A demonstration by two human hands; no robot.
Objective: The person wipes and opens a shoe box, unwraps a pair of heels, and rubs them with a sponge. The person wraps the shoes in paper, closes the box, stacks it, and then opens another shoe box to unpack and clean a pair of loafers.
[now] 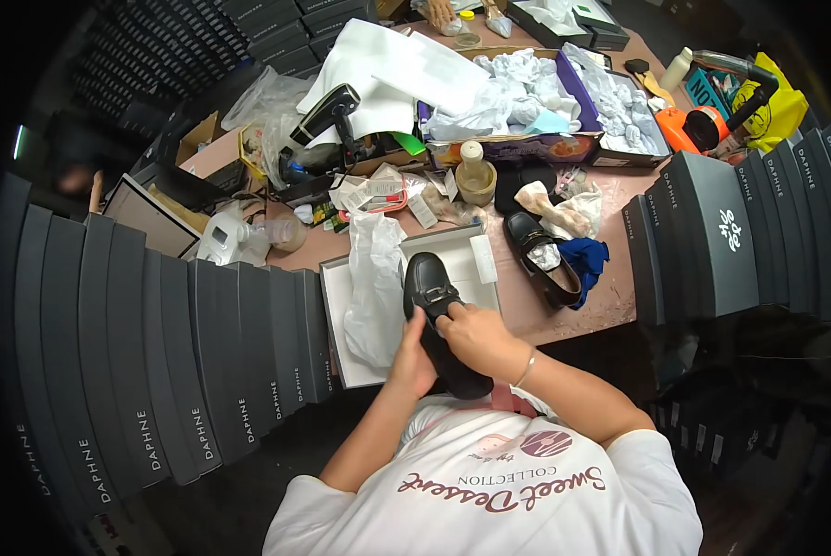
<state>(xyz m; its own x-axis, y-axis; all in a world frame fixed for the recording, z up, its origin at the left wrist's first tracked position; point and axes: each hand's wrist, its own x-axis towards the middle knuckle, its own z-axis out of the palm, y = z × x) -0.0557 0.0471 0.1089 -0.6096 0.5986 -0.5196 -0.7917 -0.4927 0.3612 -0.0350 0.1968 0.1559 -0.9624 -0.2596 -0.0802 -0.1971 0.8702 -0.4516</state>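
Observation:
A black loafer [431,283] with a metal buckle across its front is held toe-up above the near side of an open white shoebox [336,278]. My left hand [412,363] grips the shoe along its left side. My right hand [478,335] has its fingers curled at the shoe's opening, just below the buckle; the fingertips are partly hidden. White tissue paper [372,287] lies in the box, left of the shoe. A second black loafer [538,259] with white stuffing inside rests on the table, right of the box.
Stacked Daphne shoeboxes [216,361] line the left, and more boxes [712,232] stand on the right. Behind are a hair dryer [327,116], a bottle [472,162], a carton of crumpled paper [517,88] and a blue cloth [587,259]. Another person's hand [437,13] shows at the far edge.

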